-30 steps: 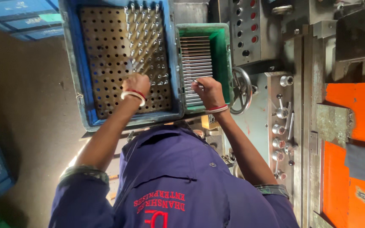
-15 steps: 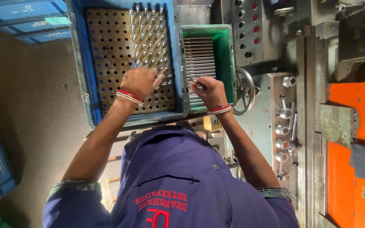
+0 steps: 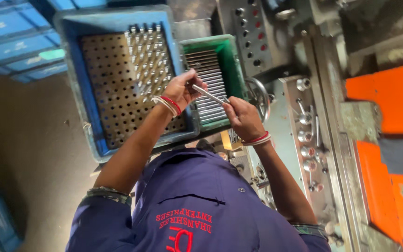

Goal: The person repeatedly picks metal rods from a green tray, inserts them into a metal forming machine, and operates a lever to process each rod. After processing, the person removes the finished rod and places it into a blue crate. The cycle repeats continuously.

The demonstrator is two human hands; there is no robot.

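a thin metal rod [image 3: 209, 95] is held up between both hands, just above the seam where the blue crate [image 3: 71, 70] meets the green tray [image 3: 233, 65]. the left hand [image 3: 183, 88] is closed around the rod's upper end, fingers curled and pinched, a red and white bangle seen at that wrist. the right hand [image 3: 241, 116] is clenched on the lower end, so the rod is spanned slantwise from one grip to the other, clear of both containers. inside the blue crate a perforated plate [image 3: 113, 93] is seen, with a cluster of upright metal pins [image 3: 150, 56] stood in its holes at the far right corner, the remaining holes left bare. in the green tray a row of similar rods [image 3: 208, 84] is laid flat, side by side. to the right a grey machine is seen, with a control panel [image 3: 253, 37] of round buttons, a handwheel [image 3: 257, 95] just behind the right hand, and orange guards [image 3: 388, 98] further out. the rod is judged stiff and light for its length, smooth and bright, probably a little slippery if oiled, though no oil can be made out. it is judged best taken near an end with a fingertip pinch, as is shown here, since a mid-length hold would leave both ends free to swing against the neighbouring pins. bending is not expected, but a dropped piece would likely roll.
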